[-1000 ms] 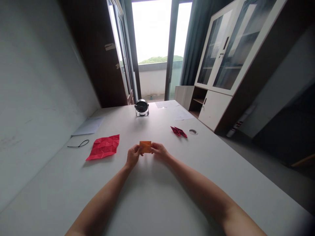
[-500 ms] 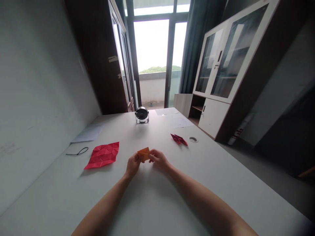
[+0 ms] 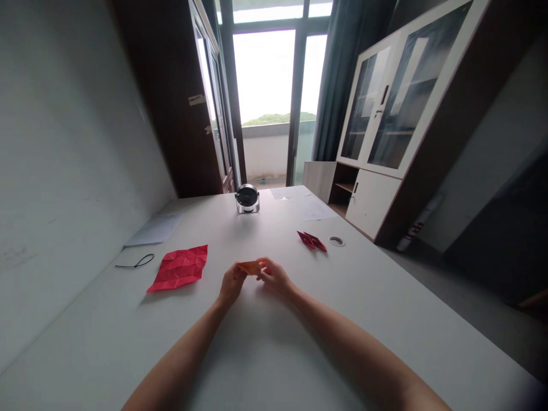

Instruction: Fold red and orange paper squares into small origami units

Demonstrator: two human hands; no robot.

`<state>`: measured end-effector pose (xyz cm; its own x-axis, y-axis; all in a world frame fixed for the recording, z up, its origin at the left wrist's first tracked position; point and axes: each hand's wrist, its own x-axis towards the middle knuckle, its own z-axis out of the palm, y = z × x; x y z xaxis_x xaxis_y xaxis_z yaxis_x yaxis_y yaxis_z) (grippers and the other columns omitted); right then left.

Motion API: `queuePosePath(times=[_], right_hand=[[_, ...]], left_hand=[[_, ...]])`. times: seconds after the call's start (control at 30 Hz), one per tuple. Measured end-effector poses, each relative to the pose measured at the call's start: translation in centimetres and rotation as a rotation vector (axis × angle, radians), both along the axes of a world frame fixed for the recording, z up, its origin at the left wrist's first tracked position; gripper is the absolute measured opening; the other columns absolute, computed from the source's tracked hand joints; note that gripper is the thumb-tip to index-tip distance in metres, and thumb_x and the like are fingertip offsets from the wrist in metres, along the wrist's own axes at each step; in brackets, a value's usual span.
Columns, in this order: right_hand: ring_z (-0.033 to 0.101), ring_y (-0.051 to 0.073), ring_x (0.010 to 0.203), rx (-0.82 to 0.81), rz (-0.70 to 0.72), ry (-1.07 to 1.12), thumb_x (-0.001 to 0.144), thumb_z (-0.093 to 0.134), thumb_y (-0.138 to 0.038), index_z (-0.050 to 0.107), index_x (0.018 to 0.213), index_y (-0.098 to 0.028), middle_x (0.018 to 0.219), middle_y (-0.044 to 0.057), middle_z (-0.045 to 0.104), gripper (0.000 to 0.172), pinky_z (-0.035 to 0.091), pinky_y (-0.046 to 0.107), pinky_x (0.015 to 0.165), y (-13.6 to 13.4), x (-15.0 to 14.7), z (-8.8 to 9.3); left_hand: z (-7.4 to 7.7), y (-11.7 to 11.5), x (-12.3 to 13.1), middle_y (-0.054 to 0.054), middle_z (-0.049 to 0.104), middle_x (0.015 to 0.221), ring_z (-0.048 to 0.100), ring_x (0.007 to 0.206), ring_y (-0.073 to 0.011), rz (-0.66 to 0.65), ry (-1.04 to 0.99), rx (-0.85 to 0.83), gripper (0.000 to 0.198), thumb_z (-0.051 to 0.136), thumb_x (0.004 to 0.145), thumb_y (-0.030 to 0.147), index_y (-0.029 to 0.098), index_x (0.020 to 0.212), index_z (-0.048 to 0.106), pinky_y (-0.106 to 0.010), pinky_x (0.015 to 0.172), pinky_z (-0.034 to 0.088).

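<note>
A small folded orange paper (image 3: 249,267) is held just above the white table (image 3: 274,342), near its middle. My left hand (image 3: 232,284) pinches the paper's left end and my right hand (image 3: 274,277) pinches its right end. The paper lies almost flat, edge-on to me, so its folds are hard to make out. Both hands have their fingers closed on it.
A creased red paper sheet (image 3: 178,268) lies to the left, with a black cord (image 3: 136,263) and a white sheet (image 3: 153,229) beyond it. A small folded red piece (image 3: 312,241) and a cable hole (image 3: 336,241) sit to the right. A small round fan (image 3: 247,199) stands at the far edge.
The orange paper has tipped from facing me as a rectangle to lying nearly flat between my fingers. My hands stayed in the same spot.
</note>
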<state>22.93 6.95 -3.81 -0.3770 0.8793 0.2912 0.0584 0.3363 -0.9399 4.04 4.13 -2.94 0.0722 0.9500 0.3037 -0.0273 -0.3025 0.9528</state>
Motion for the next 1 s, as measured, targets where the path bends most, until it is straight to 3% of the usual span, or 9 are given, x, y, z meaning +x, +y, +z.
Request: queuePosePath(times=[0.1, 0.3, 0.47, 0.67, 0.77, 0.9, 1.0], right_hand=[[0.068, 0.018, 0.073, 0.009, 0.038, 0.084, 0.086, 0.066, -0.046, 0.057, 0.118, -0.021, 0.085, 0.004, 0.071, 0.042, 0.053, 0.031, 0.067, -0.1, -0.1, 0.6], [0.066, 0.018, 0.086, 0.205, -0.174, 0.064, 0.089, 0.063, -0.039, 0.066, 0.092, -0.019, 0.092, 0.005, 0.070, 0.020, 0.053, 0.030, 0.073, -0.5, -0.2, 1.8], [0.066, 0.018, 0.085, 0.300, -0.233, 0.033, 0.090, 0.060, -0.031, 0.064, 0.101, -0.021, 0.095, 0.005, 0.070, 0.016, 0.053, 0.031, 0.076, -1.5, -0.3, 3.0], [0.064, 0.015, 0.076, 0.297, -0.194, -0.011, 0.090, 0.059, -0.026, 0.061, 0.113, -0.022, 0.085, 0.001, 0.069, 0.024, 0.051, 0.028, 0.072, -1.9, -0.4, 3.0], [0.059, 0.014, 0.067, 0.280, -0.204, -0.041, 0.090, 0.058, -0.026, 0.059, 0.111, -0.022, 0.077, -0.002, 0.064, 0.022, 0.046, 0.025, 0.065, -1.9, -0.4, 2.7], [0.056, 0.013, 0.067, 0.294, -0.184, -0.115, 0.092, 0.055, -0.026, 0.062, 0.101, -0.021, 0.076, -0.002, 0.063, 0.012, 0.043, 0.024, 0.062, -2.0, -0.5, 2.4], [0.058, 0.014, 0.071, 0.323, -0.136, -0.169, 0.093, 0.054, -0.024, 0.066, 0.099, -0.021, 0.082, 0.001, 0.066, 0.014, 0.045, 0.025, 0.066, -2.2, -0.6, 2.3]], left_hand=[[-0.3, 0.3, -0.2, -0.008, 0.072, 0.093, 0.066, 0.087, -0.0218, 0.040, -0.035, 0.030, 0.034, 0.071, 0.083, 0.046, 0.016, 0.099, 0.066, -0.037, 0.081, 0.051], [0.1, 0.2, -0.3, -0.003, 0.068, 0.080, 0.064, 0.078, -0.0169, 0.049, -0.014, 0.067, 0.031, 0.075, 0.080, 0.043, 0.016, 0.089, 0.065, -0.028, 0.076, 0.048], [0.5, 0.0, -0.1, -0.006, 0.072, 0.087, 0.067, 0.086, -0.0202, 0.061, -0.053, 0.035, 0.034, 0.076, 0.078, 0.046, 0.016, 0.091, 0.066, -0.031, 0.080, 0.051], [1.0, -0.6, 0.2, -0.013, 0.075, 0.100, 0.069, 0.093, -0.0270, 0.023, -0.019, -0.080, 0.050, 0.072, 0.080, 0.052, 0.011, 0.108, 0.072, -0.038, 0.084, 0.054], [0.9, -0.7, 0.3, -0.012, 0.075, 0.091, 0.069, 0.086, -0.0274, 0.043, 0.010, -0.150, 0.051, 0.071, 0.080, 0.054, 0.008, 0.101, 0.074, -0.037, 0.079, 0.054], [1.0, -0.7, 0.4, -0.011, 0.075, 0.090, 0.069, 0.082, -0.0248, 0.069, -0.117, -0.206, 0.051, 0.075, 0.075, 0.054, 0.009, 0.099, 0.074, -0.033, 0.075, 0.053], [1.1, -0.6, 0.4, -0.009, 0.074, 0.086, 0.069, 0.078, -0.0223, 0.107, -0.236, -0.248, 0.049, 0.079, 0.070, 0.051, 0.011, 0.097, 0.071, -0.031, 0.070, 0.053]])
